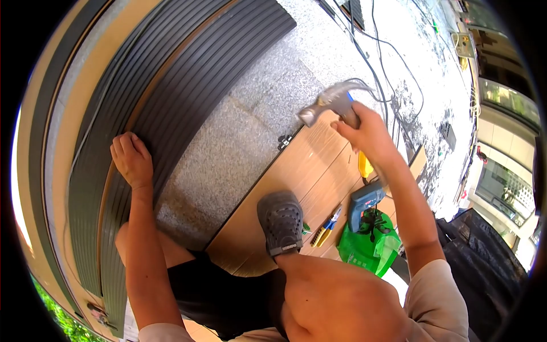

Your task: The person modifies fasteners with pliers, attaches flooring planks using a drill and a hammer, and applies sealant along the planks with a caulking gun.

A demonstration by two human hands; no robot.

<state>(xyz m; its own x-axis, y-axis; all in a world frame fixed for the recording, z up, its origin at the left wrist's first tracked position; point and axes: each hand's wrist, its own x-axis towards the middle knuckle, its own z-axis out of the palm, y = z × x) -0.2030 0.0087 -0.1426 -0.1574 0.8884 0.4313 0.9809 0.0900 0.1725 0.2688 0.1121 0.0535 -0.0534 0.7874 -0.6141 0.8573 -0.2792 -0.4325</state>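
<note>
My right hand (367,134) is closed around the handle of a claw hammer (330,104), slightly blurred. The hammer is raised over the corner of the wood-look planks (273,182). A small dark metal clip (284,142) sits at the planks' edge, below and left of the hammer head. On the left, my left hand (132,159) rests with curled fingers on the dark ribbed boards (188,85). Whether anything is under its fingers is hidden.
Pliers (327,227), a blue power drill (364,204), a yellow-handled tool (364,165) and a green plastic bag (370,248) lie at the right. My dark clog (280,223) stands on the planks. Cables (383,62) trail across the stone floor (250,108).
</note>
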